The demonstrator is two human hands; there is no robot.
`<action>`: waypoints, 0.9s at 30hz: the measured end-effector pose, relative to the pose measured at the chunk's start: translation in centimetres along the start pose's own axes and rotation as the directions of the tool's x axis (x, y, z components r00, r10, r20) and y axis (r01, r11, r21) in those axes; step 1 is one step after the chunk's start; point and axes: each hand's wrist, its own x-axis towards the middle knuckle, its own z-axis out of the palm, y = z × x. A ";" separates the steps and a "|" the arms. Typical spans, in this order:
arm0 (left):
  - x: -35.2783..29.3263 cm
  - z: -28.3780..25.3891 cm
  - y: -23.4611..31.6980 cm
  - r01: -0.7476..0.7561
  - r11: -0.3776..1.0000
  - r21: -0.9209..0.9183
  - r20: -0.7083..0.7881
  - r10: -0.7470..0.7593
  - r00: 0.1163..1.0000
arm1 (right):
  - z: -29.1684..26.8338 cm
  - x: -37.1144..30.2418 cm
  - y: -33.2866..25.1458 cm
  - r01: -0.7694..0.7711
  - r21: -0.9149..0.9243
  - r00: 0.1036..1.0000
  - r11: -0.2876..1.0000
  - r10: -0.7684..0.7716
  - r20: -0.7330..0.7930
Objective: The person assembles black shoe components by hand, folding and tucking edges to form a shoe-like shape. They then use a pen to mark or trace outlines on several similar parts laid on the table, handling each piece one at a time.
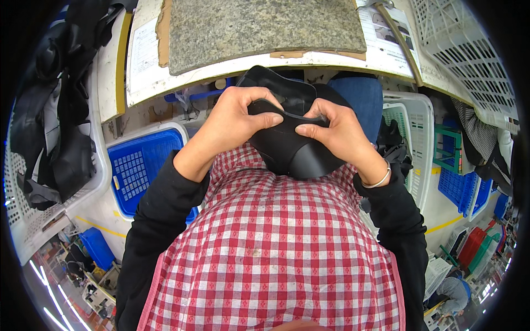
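Over my lap I hold a black shoe upper (281, 140), with a smooth, shiny rounded part at its lower end and a raised flap at the top. My left hand (234, 117) pinches its edge between thumb and fingers. Close beside it, my right hand (341, 131) grips the same edge with its thumb on the near side. Both thumbs point toward each other across a narrow gap. The fingertips behind the edge are partly hidden.
A speckled stone slab (265, 30) lies on the white worktable (149, 88), a hammer (400, 44) to its right. Black pieces (61, 121) fill a white basket at left. A blue basket (138, 165) stands below the table; a white crate (464, 49) is at far right.
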 end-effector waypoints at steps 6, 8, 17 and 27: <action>-0.1 -0.5 -0.7 -0.014 0.999 -0.051 0.015 0.014 1.000 | 0.0 0.0 1.6 -0.084 0.020 0.996 0.996 0.084 0.004; -0.4 -1.1 -1.0 0.062 0.994 -0.085 0.012 -0.062 0.998 | -0.2 -0.2 2.4 -0.093 0.283 0.995 0.955 0.084 0.044; -1.9 -0.8 -1.5 0.009 0.975 -0.224 0.038 0.000 0.999 | -2.9 -0.9 2.4 -0.123 0.019 0.985 0.992 0.124 -0.123; -2.0 1.5 0.1 -0.076 0.996 -0.043 -0.083 0.072 0.994 | -0.8 0.6 -1.9 0.060 0.166 0.978 0.984 -0.091 0.188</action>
